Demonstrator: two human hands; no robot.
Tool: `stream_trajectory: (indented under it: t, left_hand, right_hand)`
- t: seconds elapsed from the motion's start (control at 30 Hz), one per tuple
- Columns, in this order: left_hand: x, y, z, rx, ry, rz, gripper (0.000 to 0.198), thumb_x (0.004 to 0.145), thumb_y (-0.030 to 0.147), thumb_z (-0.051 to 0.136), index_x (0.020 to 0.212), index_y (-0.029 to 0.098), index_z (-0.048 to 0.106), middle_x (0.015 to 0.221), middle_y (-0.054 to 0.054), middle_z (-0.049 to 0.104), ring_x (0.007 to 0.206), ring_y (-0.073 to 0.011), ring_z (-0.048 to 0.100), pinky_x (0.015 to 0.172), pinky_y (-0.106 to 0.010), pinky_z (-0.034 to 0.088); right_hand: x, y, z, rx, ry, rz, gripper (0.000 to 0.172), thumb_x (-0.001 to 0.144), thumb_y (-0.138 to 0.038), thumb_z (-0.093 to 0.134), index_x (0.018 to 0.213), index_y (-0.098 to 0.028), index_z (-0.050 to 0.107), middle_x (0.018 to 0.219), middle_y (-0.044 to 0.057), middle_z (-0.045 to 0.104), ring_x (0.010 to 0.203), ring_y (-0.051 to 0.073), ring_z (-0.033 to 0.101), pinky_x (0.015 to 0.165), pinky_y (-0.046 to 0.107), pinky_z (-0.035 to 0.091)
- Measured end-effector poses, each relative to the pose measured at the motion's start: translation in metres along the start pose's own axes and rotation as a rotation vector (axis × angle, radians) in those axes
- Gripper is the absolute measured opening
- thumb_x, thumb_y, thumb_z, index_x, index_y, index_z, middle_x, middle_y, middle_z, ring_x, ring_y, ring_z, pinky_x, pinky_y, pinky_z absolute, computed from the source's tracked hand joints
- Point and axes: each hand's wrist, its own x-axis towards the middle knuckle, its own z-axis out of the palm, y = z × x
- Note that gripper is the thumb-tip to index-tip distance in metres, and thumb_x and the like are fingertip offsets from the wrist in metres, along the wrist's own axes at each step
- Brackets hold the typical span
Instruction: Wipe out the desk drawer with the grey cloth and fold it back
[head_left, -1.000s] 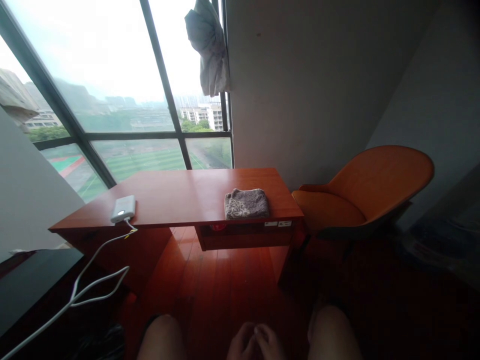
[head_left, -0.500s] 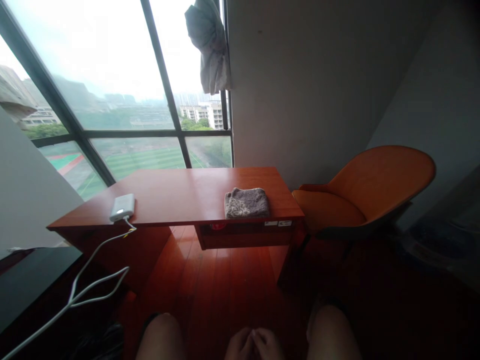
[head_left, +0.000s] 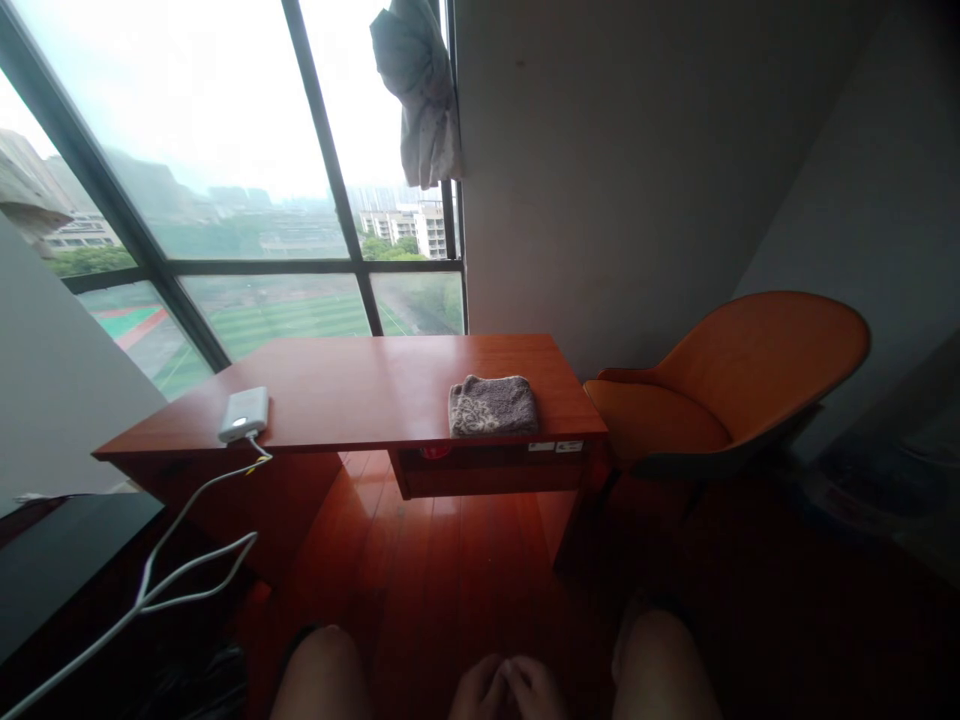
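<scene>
My left hand (head_left: 478, 688) and my right hand (head_left: 535, 688) are low in the view, between my knees. They rest against each other, fingertips meeting in the middle, fingers curled and closed. I see no object in either hand, though the dim light blurs the fingers and the lower edge cuts them off. Beyond them stands a red-brown wooden desk (head_left: 360, 385), apart from both hands. On its front right part lies a folded grey-brown towel (head_left: 493, 406). A white power bank (head_left: 245, 414) sits at the desk's left, with a white cable (head_left: 196, 492) plugged into it.
An orange chair (head_left: 772, 370) stands right of the desk. The cable hangs off the front edge and loops toward the lower left, past a dark surface (head_left: 71, 560). Under the desktop is a shelf (head_left: 487, 478) with small items. My knees (head_left: 322, 670) flank the hands. Behind is a window (head_left: 247, 230).
</scene>
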Motion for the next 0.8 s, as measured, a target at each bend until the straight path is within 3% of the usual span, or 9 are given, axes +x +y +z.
stream_trajectory:
  t: [0.13, 0.27, 0.5, 0.63, 0.8]
  left_hand:
    - [0.004, 0.001, 0.001, -0.034, -0.016, 0.035, 0.046, 0.073, 0.063, 0.053, 0.073, 0.018, 0.06, 0.07, -0.001, 0.061, 0.068, -0.0156, 0.055, 0.062, -0.025, 0.041]
    - [0.007, -0.001, 0.002, -0.056, -0.016, 0.06, 0.048, 0.071, 0.065, 0.055, 0.071, 0.018, 0.058, 0.066, 0.001, 0.057, 0.063, -0.0135, 0.051, 0.059, -0.024, 0.039]
    - [0.007, 0.002, 0.001, -0.079, 0.003, 0.058, 0.05, 0.066, 0.067, 0.057, 0.067, 0.018, 0.056, 0.061, 0.003, 0.052, 0.06, -0.0125, 0.047, 0.056, -0.023, 0.037]
    - [0.007, 0.003, 0.001, -0.065, -0.011, 0.057, 0.047, 0.067, 0.065, 0.058, 0.068, 0.017, 0.057, 0.061, 0.003, 0.052, 0.06, -0.0125, 0.048, 0.056, -0.023, 0.037]
    - [0.002, 0.011, 0.001, -0.07, -0.024, 0.069, 0.046, 0.07, 0.063, 0.057, 0.07, 0.018, 0.058, 0.063, 0.002, 0.055, 0.062, -0.0133, 0.05, 0.057, -0.024, 0.038]
  right_hand:
    - [-0.005, -0.019, 0.0, 0.157, -0.082, 0.096, 0.056, 0.052, -0.074, 0.059, 0.063, -0.019, 0.061, 0.05, -0.003, 0.047, 0.047, 0.011, 0.044, 0.048, 0.026, 0.03]
    - [-0.006, -0.027, -0.002, 0.21, -0.109, 0.097, 0.054, 0.049, -0.071, 0.063, 0.062, -0.018, 0.062, 0.048, -0.004, 0.047, 0.045, 0.009, 0.042, 0.047, 0.025, 0.028]
    - [-0.006, -0.021, -0.002, 0.282, -0.099, 0.141, 0.05, 0.046, -0.061, 0.071, 0.069, -0.017, 0.065, 0.05, -0.004, 0.051, 0.046, 0.008, 0.044, 0.048, 0.023, 0.03]
    - [-0.003, -0.015, -0.002, 0.294, -0.127, 0.13, 0.046, 0.053, -0.061, 0.069, 0.068, -0.017, 0.064, 0.049, -0.004, 0.049, 0.046, 0.008, 0.044, 0.046, 0.022, 0.028]
    - [0.001, -0.002, -0.005, 0.409, -0.198, 0.111, 0.034, 0.06, -0.049, 0.069, 0.069, -0.017, 0.065, 0.051, -0.005, 0.05, 0.049, 0.008, 0.047, 0.053, 0.024, 0.035]
